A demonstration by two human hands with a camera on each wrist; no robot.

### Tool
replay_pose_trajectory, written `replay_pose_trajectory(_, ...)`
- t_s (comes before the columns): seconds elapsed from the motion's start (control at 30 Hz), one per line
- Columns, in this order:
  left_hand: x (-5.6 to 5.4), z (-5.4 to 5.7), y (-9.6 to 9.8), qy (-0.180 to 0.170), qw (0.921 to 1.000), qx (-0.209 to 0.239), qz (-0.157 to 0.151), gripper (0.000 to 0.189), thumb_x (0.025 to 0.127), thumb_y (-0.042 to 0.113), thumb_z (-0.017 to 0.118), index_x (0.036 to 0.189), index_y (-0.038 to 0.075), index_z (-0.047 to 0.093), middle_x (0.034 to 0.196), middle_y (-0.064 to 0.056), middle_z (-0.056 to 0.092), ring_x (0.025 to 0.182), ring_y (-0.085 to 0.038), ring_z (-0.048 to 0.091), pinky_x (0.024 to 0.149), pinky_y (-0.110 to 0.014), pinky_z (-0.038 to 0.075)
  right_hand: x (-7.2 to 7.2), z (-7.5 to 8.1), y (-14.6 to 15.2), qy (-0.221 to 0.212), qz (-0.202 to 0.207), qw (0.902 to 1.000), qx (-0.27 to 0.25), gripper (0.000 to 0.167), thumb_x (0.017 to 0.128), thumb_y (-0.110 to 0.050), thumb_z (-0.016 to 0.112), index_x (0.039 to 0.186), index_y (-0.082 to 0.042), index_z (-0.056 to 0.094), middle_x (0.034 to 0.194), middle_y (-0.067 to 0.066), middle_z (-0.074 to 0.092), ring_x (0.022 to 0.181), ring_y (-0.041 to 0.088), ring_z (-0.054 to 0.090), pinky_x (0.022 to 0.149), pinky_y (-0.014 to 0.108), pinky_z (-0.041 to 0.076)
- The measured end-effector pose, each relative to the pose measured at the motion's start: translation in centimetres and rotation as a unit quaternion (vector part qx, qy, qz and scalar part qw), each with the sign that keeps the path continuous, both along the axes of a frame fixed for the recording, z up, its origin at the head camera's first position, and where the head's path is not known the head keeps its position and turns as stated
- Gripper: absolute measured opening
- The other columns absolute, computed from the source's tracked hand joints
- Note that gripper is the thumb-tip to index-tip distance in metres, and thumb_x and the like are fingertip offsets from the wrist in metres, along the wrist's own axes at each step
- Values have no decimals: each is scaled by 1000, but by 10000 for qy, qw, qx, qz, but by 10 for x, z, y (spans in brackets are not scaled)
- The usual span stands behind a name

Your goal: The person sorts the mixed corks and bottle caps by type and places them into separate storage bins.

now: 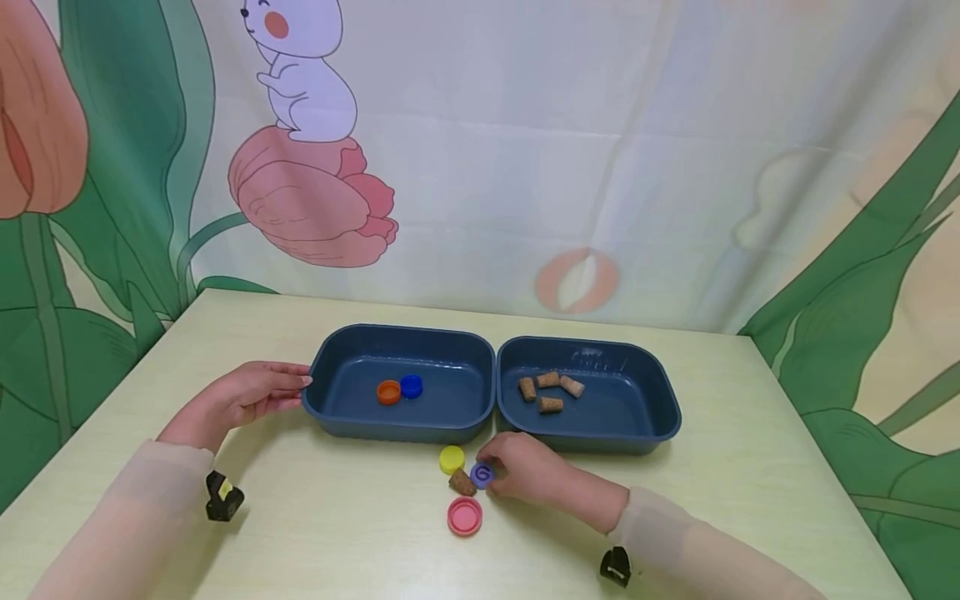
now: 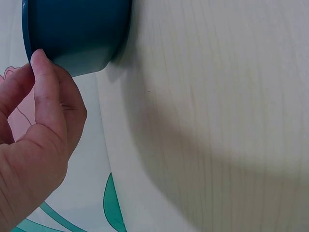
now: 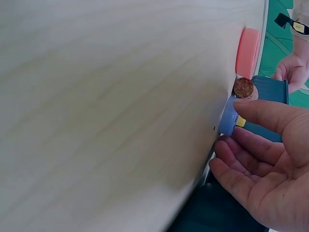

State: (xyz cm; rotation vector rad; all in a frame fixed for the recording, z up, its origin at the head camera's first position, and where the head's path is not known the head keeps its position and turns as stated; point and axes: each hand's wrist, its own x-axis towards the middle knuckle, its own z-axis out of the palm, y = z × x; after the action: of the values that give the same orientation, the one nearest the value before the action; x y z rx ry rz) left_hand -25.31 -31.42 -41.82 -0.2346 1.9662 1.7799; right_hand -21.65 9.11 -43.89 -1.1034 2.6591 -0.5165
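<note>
My right hand (image 1: 525,468) reaches in front of the two bins, thumb and index finger around the edge of a purple bottle cap (image 1: 482,476) on the table. In the right wrist view, the thumb tip overlaps this cap (image 3: 229,116) and the index fingertip is at its other side. Right beside it lie a brown cork (image 1: 462,482), a yellow cap (image 1: 452,460) and, nearer me, a pink cap (image 1: 465,517). My left hand (image 1: 251,392) touches the left end of the left dark blue bin (image 1: 397,432) with extended fingers; the left wrist view shows fingertips at its rim.
An orange cap (image 1: 388,392) and a blue cap (image 1: 411,386) lie in the left bin. Several corks (image 1: 551,405) lie in the right bin (image 1: 637,400), which stands against the left one. Behind the table (image 1: 322,517) hangs a printed curtain (image 1: 480,167).
</note>
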Motion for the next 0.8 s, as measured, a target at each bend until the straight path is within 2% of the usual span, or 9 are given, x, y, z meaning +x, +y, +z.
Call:
replay_pose_trajectory(0.23,1,-1,1,45,10000,56,23,53,106,10,53,150,-13,34,86,10,75,76,-2,73,78,-17,62,-1,-3,-1,121,17,9999,43,26,83,-6,81,108,1,75,102,10,76,93,20,67,87,28,58)
replay_pose_trajectory(0.5,0,-2,0,19,10000,60,38,53,106,11,53,151,-12,34,86,10,75,76,-2,73,78,-18,62,-1,-3,-1,162,-23,9999,21,25,81,-5,82,104,0,75,97,8,75,85,15,62,80,25,55)
replay_pose_trajectory(0.7,0,-2,0,13,10000,32,57,54,106,11,53,151,-12,34,85,10,75,76,-2,72,78,-18,62,2,2,0,37,-173,9998,-66,26,80,-4,82,104,1,74,95,8,73,81,12,56,75,23,52)
replay_pose_trajectory(0.8,0,-2,0,7,10000,32,62,54,106,11,53,151,-12,34,85,10,75,76,-2,72,78,-18,62,4,8,1,-28,-223,9997,-100,25,81,-3,81,105,2,74,96,9,73,82,14,59,76,23,54)
